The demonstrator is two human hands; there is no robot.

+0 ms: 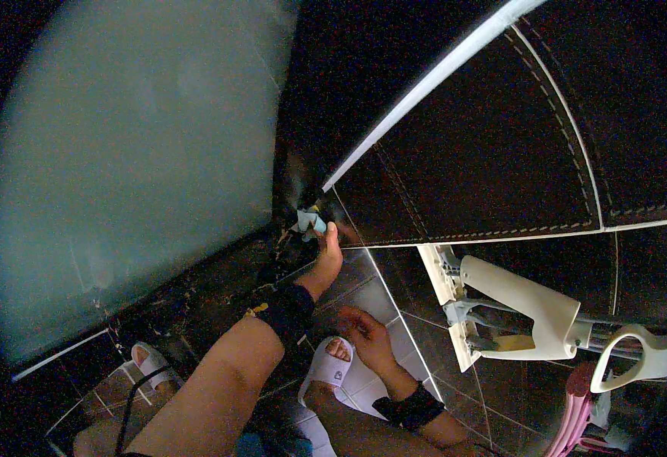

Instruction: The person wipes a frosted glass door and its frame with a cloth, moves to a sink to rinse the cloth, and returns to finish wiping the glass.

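Observation:
My left hand (329, 245) reaches to a dark corner, where its thumb and fingers grip a small light-blue and white object (313, 221), perhaps a cloth or wipe. The object touches or nearly touches the dark ledge (196, 303) beneath a frosted glass panel (139, 160). Closer to me, my right hand (368, 337) hangs beside a white slipper (329, 365) on one foot, its fingers partly bent and dim. Nothing is visible in it. Black bands or cuffs circle both wrists. The ledge bears yellowish marks or debris.
A white-and-grey flat mop (519, 308) leans at the right, near a white ring-shaped handle (622, 357) and pink bristles or strands (574, 405). A second white slipper (153, 363) is at lower left. Dark wall tiles (493, 148) rise at right; light floor tiles (373, 291) lie below.

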